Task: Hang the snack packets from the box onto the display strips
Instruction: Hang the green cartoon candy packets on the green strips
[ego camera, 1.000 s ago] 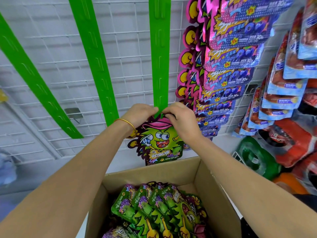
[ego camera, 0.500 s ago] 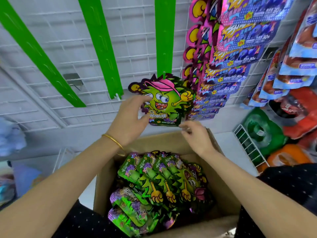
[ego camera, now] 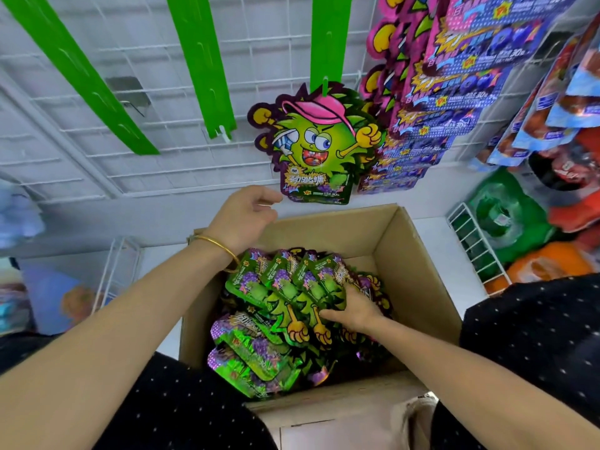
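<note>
Green monster packet (ego camera: 319, 147) now hangs from strip (ego camera: 328, 37), released. Left hand (ego camera: 245, 217) empty, loosely curled; right hand (ego camera: 352, 311) dropped into box (ego camera: 402, 251), grasping next packet (ego camera: 324, 284).

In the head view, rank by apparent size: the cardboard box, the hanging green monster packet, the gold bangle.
1. cardboard box, largest.
2. hanging green monster packet, though it hangs farther from the camera, so true size is less sure.
3. gold bangle on the left wrist, smallest.

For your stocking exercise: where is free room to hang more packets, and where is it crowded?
Free: the two left green strips, bare over the wire grid, and the middle strip above its one hung packet. Crowded: the purple packets at right and the box.
</note>
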`<state>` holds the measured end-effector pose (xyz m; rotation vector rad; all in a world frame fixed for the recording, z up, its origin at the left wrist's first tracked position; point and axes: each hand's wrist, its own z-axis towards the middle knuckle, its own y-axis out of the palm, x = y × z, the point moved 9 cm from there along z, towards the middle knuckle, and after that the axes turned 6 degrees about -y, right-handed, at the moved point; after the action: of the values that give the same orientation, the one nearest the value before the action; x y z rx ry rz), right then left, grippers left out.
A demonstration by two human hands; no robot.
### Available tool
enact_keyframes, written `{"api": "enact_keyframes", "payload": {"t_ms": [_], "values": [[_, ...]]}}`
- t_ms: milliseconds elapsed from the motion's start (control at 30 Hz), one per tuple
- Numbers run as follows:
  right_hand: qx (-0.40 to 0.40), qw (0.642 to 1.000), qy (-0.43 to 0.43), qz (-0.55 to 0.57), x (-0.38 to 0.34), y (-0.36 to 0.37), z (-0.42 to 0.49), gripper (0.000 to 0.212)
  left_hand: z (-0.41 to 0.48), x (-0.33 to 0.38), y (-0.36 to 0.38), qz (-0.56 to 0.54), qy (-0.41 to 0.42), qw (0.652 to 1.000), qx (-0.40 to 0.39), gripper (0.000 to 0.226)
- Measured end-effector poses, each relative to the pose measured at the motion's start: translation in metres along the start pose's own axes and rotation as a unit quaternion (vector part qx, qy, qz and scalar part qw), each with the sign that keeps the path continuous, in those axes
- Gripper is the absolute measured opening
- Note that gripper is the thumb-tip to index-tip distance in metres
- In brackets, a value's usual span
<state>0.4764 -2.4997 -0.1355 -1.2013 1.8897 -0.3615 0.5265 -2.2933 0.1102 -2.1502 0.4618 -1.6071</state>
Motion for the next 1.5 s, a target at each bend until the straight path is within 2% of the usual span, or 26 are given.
{"api": "enact_keyframes", "payload": {"t_ms": [167,233,367,467,533,600,633,700,800,967,1033,1100,1167,1200,1233,1267,1300,1333,1367,1400,1433,1500], "values": [[0.01,0.998,-0.034,-0.058,-0.011,-0.011,-0.007,0.034,-0.001,0.001,0.01,-0.012,-0.002,1.0,-0.019,0.025],[-0.002,0.993,-0.055,-0.101,-0.018,-0.014,-0.013,0.017,-0.003,0.003,0.014,-0.016,0.001,1.0,-0.024,0.024],[-0.012,0.981,-0.081,-0.174,-0.03,-0.018,-0.023,0.009,-0.004,0.005,0.02,-0.02,0.01,0.999,-0.037,0.022],[-0.019,0.978,-0.09,-0.188,-0.041,-0.043,-0.028,0.032,-0.007,0.004,0.024,-0.014,0.009,0.998,-0.054,0.019],[-0.005,0.99,-0.085,-0.109,-0.054,-0.074,-0.036,0.039,-0.012,0.004,0.029,0.006,0.009,0.996,-0.088,0.019],[0.012,0.994,-0.063,0.092,-0.063,-0.098,-0.043,0.025,-0.021,0.007,0.042,0.056,0.025,0.986,-0.153,0.027],[0.013,0.977,-0.05,0.205,-0.067,-0.106,-0.047,0.018,-0.027,0.006,0.05,0.101,0.036,0.975,-0.195,0.035],[0.003,0.922,-0.02,0.388,-0.07,-0.113,-0.054,0.012,-0.039,0.0,0.066,0.169,0.043,0.947,-0.269,0.057],[-0.02,0.829,0.023,0.559,-0.07,-0.111,-0.06,0.009,-0.048,-0.01,0.079,0.215,0.04,0.924,-0.315,0.08],[-0.048,0.722,0.044,0.689,-0.077,-0.111,-0.067,0.018,-0.048,-0.007,0.074,0.247,0.062,0.92,-0.299,0.076],[-0.049,0.674,0.066,0.734,-0.076,-0.115,-0.068,0.018,-0.042,-0.002,0.067,0.294,0.093,0.919,-0.246,0.073],[-0.057,0.646,0.083,0.756,-0.076,-0.116,-0.069,0.019,-0.032,0.005,0.057,0.327,0.125,0.921,-0.17,0.056],[-0.069,0.649,0.091,0.752,-0.078,-0.114,-0.071,0.019,-0.022,0.01,0.047,0.298,0.138,0.938,-0.109,0.022],[-0.074,0.659,0.096,0.742,-0.077,-0.113,-0.072,0.021,-0.018,0.014,0.038,0.263,0.136,0.952,-0.08,0.009],[-0.076,0.686,0.096,0.717,-0.075,-0.111,-0.071,0.024,-0.013,0.017,0.029,0.221,0.129,0.965,-0.052,0.007],[-0.072,0.737,0.087,0.667,-0.072,-0.111,-0.07,0.029,-0.009,0.02,0.02,0.177,0.118,0.977,-0.028,0.008],[-0.054,0.806,0.074,0.585,-0.066,-0.114,-0.067,0.033,-0.005,0.021,0.011,0.141,0.108,0.984,-0.007,0.007],[-0.015,0.872,0.059,0.485,-0.061,-0.122,-0.065,0.032,-0.002,0.022,0.004,0.123,0.103,0.987,0.014,0.009],[0.044,0.918,0.034,0.392,-0.058,-0.135,-0.062,0.03,0.001,0.022,-0.002,0.124,0.098,0.987,0.029,0.013],[0.114,0.941,0.001,0.32,-0.06,-0.151,-0.061,0.028,0.004,0.022,-0.006,0.129,0.1,0.986,0.038,0.014],[0.194,0.944,-0.04,0.263,-0.065,-0.172,-0.062,0.026,0.005,0.022,-0.007,0.136,0.102,0.985,0.04,0.015],[0.318,0.917,-0.146,0.191,-0.092,-0.21,-0.08,0.022,0.006,0.026,-0.006,0.15,0.11,0.982,0.039,0.017]]}}
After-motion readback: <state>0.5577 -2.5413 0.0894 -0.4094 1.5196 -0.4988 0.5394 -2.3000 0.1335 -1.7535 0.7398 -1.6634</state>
